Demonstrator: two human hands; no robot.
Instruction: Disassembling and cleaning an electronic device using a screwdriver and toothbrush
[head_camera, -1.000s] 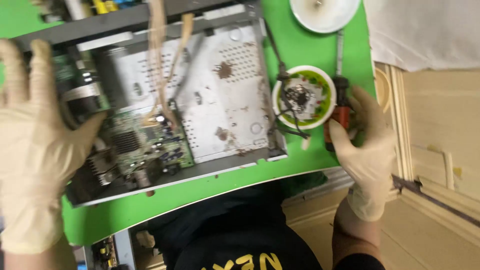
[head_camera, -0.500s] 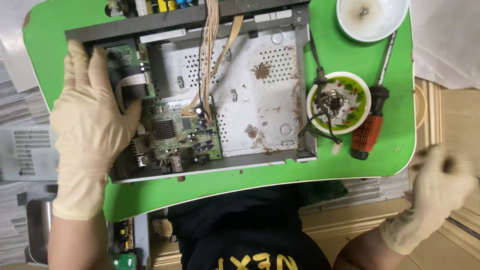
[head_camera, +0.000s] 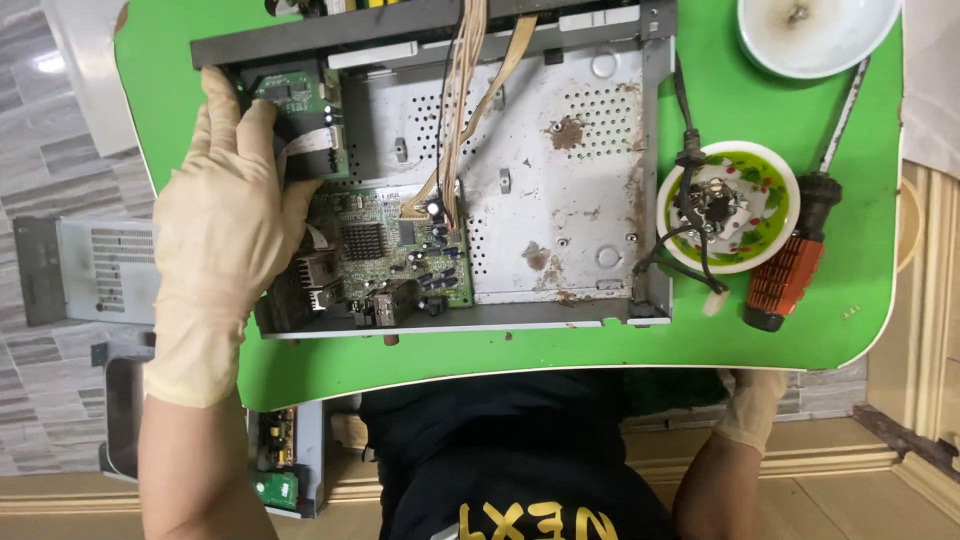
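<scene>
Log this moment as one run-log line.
left hand: flat on open metal chassis | right hand: under green tray, empty? unclear | screwdriver: untouched

right hand (head_camera: 752, 405) dropped under green table (head_camera: 700, 345)

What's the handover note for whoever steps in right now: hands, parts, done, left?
Left hand: gloved, flat on the left end of the open metal chassis, over the circuit boards.
Right hand: gloved, at the green tray front edge, mostly hidden beneath it, no grip visible.
Screwdriver lies on the tray right of the small patterned bowl holding loose parts.
Done: cover off, insides exposed.
Left: green main board is in place, ribbon cables attached.
</scene>
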